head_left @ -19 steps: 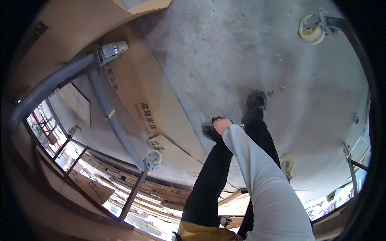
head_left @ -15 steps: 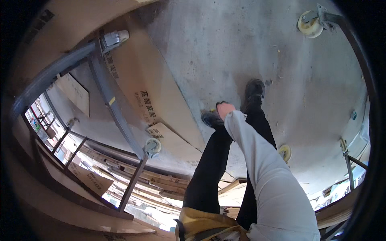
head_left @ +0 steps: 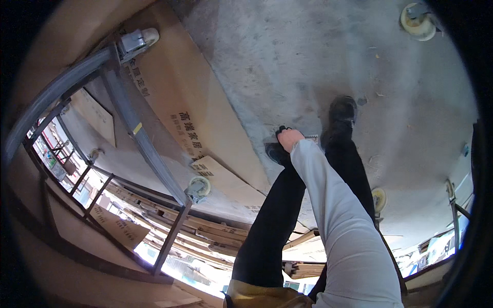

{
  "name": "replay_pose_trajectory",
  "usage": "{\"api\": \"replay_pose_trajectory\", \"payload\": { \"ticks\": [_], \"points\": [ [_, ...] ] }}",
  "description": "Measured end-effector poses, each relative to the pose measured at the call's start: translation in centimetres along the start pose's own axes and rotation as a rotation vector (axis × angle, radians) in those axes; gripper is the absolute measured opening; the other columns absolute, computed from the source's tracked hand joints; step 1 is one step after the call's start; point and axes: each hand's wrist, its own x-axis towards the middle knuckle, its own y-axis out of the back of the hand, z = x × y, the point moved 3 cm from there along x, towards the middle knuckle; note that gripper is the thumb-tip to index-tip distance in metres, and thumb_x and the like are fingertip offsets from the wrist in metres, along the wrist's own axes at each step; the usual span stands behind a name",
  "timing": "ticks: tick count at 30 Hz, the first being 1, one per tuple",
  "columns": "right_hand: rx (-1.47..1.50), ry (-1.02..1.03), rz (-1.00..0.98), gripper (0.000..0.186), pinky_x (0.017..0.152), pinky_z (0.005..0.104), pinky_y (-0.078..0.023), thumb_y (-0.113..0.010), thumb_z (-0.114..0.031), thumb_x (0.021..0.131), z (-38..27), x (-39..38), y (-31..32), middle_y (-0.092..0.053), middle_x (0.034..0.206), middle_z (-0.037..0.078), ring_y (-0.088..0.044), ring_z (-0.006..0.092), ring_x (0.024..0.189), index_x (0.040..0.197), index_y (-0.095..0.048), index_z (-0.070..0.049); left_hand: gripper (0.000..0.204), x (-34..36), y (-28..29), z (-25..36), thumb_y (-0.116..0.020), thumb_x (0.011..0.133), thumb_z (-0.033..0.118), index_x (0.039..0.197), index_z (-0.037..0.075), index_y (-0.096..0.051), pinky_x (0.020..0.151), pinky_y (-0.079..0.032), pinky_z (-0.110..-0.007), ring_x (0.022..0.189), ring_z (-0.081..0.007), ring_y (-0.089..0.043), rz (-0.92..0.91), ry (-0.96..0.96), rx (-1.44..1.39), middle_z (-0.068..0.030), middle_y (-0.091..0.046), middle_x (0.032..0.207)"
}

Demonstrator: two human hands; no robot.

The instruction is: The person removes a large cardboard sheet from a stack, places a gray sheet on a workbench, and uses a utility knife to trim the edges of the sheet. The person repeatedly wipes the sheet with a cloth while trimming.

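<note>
My right hand [head_left: 291, 138], in a white sleeve, reaches down in front of my left shoe [head_left: 277, 153]. Its fingers are curled around a dark handle-like piece [head_left: 281, 130]. A thin, light strip with a toothed edge [head_left: 312, 138] shows beside the hand, towards my right shoe [head_left: 342, 112]. It looks like part of the same tool, though its kind cannot be made out. My left hand is outside the picture.
A large cardboard sheet [head_left: 172, 87] lies on the concrete floor [head_left: 287, 61] to the left. There a metal cart frame [head_left: 138, 128] stands on casters [head_left: 198, 189]. More casters [head_left: 418, 21] are at the right. Stacked flat cardboard [head_left: 221, 233] shows at the lower left.
The view has shifted slightly. My right hand has turned at the wrist beside my left shoe, and the toothed strip now shows to the right of it.
</note>
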Motion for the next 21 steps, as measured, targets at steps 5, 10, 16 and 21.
{"api": "replay_pose_trajectory", "payload": {
  "ticks": [5,10,16,21],
  "points": [
    [1.220,-0.264,0.431,0.025,0.056,0.0337,-0.047,-0.060,-0.012,0.085,-3.2,-5.2,11.5,-0.067,0.086,0.008,-0.061,0.0185,0.069,0.109,-0.065,-0.005,0.066,-1.4,3.3,-0.5,-0.059,0.088,0.006,0.146,0.004,-0.026,0.114,-0.027,-0.038,0.135,-0.0243,-0.035,0.065,-0.045,-0.072,-0.0121,-0.033,0.147],
    [2.147,0.045,0.483,0.028,0.044,0.0239,-0.034,-0.063,-0.018,0.090,-11.8,-20.9,30.8,-0.056,0.070,-0.001,-0.042,0.0070,0.047,0.117,-0.055,-0.012,0.066,-0.7,8.1,-1.7,-0.058,0.088,0.006,0.146,0.005,-0.026,0.114,-0.027,-0.038,0.135,-0.0237,-0.035,0.225,-0.114,-0.230,-0.0117,-0.033,0.147],
    [1.924,0.195,0.610,0.017,0.044,0.0227,-0.035,-0.064,-0.023,0.091,-22.1,-36.8,42.3,-0.055,0.075,0.001,-0.045,0.0067,0.050,0.094,-0.052,-0.011,0.065,1.5,16.2,-2.9,-0.057,0.089,0.005,0.146,0.005,-0.025,0.114,-0.027,-0.038,0.135,-0.0231,-0.036,0.468,-0.126,-0.634,-0.0112,-0.033,0.147],
    [1.618,0.146,0.655,0.017,0.044,0.0203,-0.032,-0.059,-0.027,0.094,-34.6,-45.8,48.6,-0.050,0.067,-0.003,-0.043,0.0053,0.048,0.096,-0.054,-0.011,0.065,3.6,20.5,-2.8,-0.056,0.089,0.004,0.146,0.005,-0.025,0.115,-0.027,-0.038,0.135,-0.0225,-0.036,0.444,-0.104,-1.494,-0.0107,-0.034,0.146]
  ]
}}
